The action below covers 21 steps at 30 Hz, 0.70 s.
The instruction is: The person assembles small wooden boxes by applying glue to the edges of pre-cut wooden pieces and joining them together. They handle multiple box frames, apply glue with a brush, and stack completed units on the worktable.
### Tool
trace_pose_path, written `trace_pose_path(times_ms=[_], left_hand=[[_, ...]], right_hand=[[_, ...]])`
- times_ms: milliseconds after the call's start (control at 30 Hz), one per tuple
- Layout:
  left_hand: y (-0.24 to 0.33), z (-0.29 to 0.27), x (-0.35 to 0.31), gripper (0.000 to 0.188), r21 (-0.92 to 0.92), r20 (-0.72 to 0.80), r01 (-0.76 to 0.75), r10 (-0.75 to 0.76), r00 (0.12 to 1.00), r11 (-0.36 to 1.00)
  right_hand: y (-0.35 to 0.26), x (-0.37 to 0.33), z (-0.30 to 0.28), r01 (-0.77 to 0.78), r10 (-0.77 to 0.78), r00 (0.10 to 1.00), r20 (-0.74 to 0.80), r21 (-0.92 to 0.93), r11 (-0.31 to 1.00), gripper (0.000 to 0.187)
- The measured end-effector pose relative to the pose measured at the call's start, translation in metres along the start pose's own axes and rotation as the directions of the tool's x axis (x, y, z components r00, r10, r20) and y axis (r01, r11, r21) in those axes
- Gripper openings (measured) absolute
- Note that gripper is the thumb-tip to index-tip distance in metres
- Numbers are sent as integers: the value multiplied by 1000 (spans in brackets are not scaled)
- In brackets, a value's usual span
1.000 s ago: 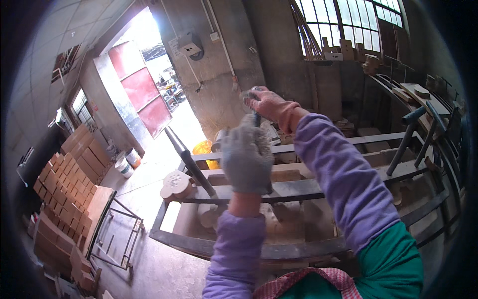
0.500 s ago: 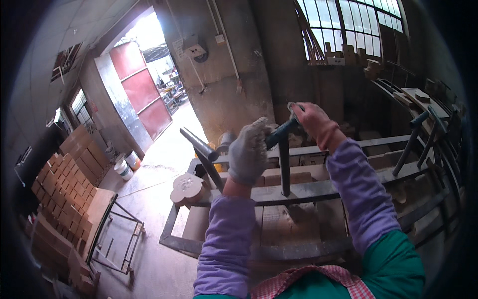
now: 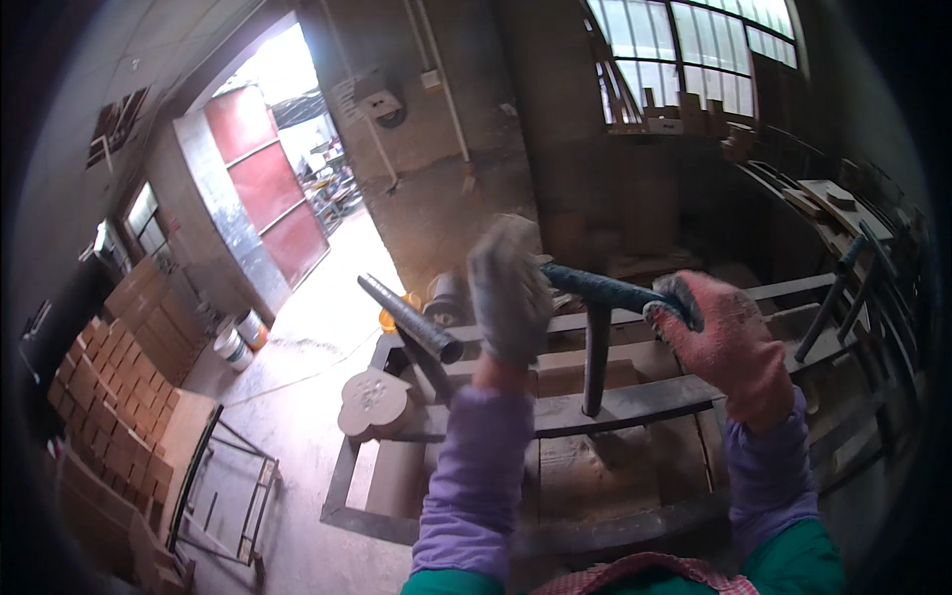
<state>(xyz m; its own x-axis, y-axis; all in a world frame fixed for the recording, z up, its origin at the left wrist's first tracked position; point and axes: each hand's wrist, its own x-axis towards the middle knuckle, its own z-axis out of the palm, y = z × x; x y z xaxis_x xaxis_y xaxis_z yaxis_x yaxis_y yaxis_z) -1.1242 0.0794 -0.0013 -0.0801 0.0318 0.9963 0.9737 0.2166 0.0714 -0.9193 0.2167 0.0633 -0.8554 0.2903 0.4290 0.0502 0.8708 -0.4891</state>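
I see the dark crossbar (image 3: 605,290) in front of the wearer's chest, set on top of an upright post (image 3: 596,362) so that the two make a T. Its long axis runs across the body, slanting in my view from upper left down to lower right, and the right end looks nearer to me than the left. The post stands almost upright below it, its foot meeting the grey rail of the metal frame (image 3: 372,524). My right hand (image 3: 734,342), in a reddish glove, has its fingers curled round the right end of the crossbar, covering the tip. My left hand (image 3: 509,288), in a grey glove, is raised at the other end, fingers upward; it is blurred and hides that tip, so I cannot tell whether it grasps the tube or only lies against it. Left of that hand I have a second tube (image 3: 412,319) on its own leaning support, its long axis also slanting from upper left to lower right, with an open end pointing toward me. Just below and left of it a pale lobed block (image 3: 375,404) with a pitted top sits at the frame's corner. Farther left, two buckets (image 3: 238,342) stand on the floor near the red door (image 3: 266,188), and stacked brown blocks (image 3: 114,397) lie by a low table (image 3: 193,436).
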Motion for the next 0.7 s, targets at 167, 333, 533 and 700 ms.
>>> trace_pose_path(times_ms=[167,333,533,700], left_hand=[[102,-88,-6,19,188,58,-254,247,967,949],[68,-101,21,33,566,242,80,-258,935,821],[36,-94,20,29,680,273,9,-265,925,733],[30,-99,16,29,601,350,-32,-227,909,799]], right_hand=[[-25,41,64,726,-506,688,-521,508,464,22],[-78,140,191,-9,-640,767,-33,998,-62,30],[-167,216,276,-207,-672,701,240,970,131,48],[-168,257,290,-146,-804,363,471,881,450,24]])
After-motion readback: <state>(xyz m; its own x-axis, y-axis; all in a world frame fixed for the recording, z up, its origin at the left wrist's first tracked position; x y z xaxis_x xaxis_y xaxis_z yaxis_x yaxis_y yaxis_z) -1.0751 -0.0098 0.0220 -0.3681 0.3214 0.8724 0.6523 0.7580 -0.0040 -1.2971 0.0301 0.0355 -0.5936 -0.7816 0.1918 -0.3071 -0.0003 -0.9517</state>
